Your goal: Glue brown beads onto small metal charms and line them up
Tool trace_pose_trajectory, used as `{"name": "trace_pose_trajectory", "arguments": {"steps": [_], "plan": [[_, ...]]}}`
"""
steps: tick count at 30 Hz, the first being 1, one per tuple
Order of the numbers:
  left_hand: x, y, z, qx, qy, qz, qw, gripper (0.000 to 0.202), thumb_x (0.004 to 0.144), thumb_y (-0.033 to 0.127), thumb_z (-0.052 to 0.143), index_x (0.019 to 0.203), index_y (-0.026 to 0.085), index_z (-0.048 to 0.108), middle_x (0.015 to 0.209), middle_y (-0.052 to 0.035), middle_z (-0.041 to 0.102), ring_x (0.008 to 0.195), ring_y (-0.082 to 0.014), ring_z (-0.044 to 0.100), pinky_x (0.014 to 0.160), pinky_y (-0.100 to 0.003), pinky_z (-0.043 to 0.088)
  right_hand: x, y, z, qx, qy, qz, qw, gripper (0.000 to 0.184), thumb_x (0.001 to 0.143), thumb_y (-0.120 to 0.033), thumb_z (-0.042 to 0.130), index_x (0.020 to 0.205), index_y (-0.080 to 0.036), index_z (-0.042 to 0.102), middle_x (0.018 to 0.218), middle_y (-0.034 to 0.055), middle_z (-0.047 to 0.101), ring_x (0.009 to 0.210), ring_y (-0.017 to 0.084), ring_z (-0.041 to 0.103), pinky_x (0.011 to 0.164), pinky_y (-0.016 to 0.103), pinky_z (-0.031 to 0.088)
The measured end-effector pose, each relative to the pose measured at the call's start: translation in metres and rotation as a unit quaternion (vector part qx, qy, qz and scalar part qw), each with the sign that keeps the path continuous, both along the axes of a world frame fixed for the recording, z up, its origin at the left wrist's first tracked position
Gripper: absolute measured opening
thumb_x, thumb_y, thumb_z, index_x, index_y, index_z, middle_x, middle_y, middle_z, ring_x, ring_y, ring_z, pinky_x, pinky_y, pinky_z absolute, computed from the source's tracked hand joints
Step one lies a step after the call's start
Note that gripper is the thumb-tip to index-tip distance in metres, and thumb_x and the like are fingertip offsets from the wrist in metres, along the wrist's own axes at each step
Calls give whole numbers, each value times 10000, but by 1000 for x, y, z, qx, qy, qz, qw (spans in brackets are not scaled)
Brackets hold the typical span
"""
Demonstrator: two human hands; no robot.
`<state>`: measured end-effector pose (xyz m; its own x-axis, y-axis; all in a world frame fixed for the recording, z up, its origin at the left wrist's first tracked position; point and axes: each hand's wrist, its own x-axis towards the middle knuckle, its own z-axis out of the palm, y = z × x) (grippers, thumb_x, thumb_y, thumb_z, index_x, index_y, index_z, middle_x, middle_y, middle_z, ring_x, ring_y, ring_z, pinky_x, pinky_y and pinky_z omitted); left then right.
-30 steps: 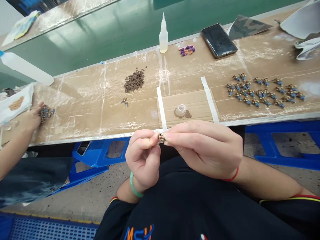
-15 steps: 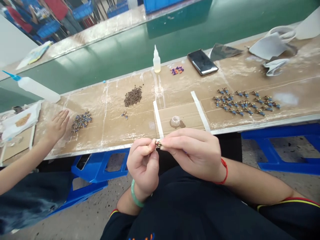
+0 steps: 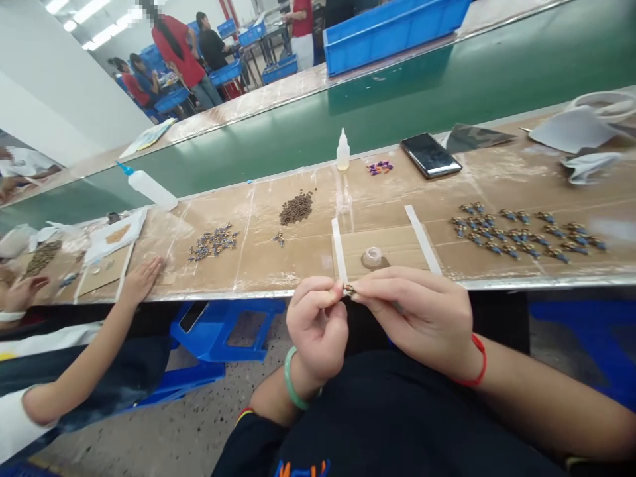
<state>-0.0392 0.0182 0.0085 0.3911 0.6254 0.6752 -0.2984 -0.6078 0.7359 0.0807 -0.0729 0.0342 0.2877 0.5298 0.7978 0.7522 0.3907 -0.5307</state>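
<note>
My left hand (image 3: pixel 318 328) and my right hand (image 3: pixel 420 321) meet at the table's front edge, fingertips pinched on a small gold-brown metallic piece (image 3: pixel 349 289). Fingers cover most of it, so its shape is unclear. Just beyond my hands, a small clear dish (image 3: pixel 371 257) sits on a cardboard sheet (image 3: pixel 397 246) with white tape strips at its sides. To the right lie rows of small gold-and-blue pieces (image 3: pixel 527 235). A heap of small brown discs (image 3: pixel 297 208) lies to the left, near a single small piece (image 3: pixel 279 240).
A small dropper bottle (image 3: pixel 342 151), purple-orange bits (image 3: pixel 380 167) and a phone (image 3: pixel 431 156) stand along the back. At left, a co-worker's hand (image 3: pixel 142 281) rests near a scattered blue pile (image 3: pixel 213 242). A white bottle (image 3: pixel 150 189) lies behind. Blue stools (image 3: pixel 223 331) stand below.
The view has tilted up and turned left, so the table contents appear further right and lower. The blue pile at left looks more spread out. My hands keep their pinch on the small piece.
</note>
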Motion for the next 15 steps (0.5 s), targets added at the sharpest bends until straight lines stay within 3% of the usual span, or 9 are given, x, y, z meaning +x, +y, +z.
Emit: {"name": "trace_pose_trajectory", "arguments": {"steps": [5,11,15], "plan": [[-2,1,-5,-10,1,-1,1000,203,840,25,618,891,214,667,910,-13,692,820,-144,670,743,-262,559,1,0,4,3,2,11,1000,138,925,-36,659,938,-169,692,858,49,746,761,123,722,717,197,611],[7,-4,12,-12,7,20,1000,194,860,41,604,733,189,603,777,-3,651,713,-115,642,657,-188,540,3,2,7,23,-2,6,1000,147,947,-44,610,944,-172,683,820,38,732,724,119,719,698,163,605],[19,2,10,12,-44,23,999,191,891,85,596,736,196,612,739,0,646,666,-110,618,622,-168,524,11,10,5,46,-27,2,999,122,987,-104,592,944,-183,674,817,34,726,721,115,720,704,149,600]]}}
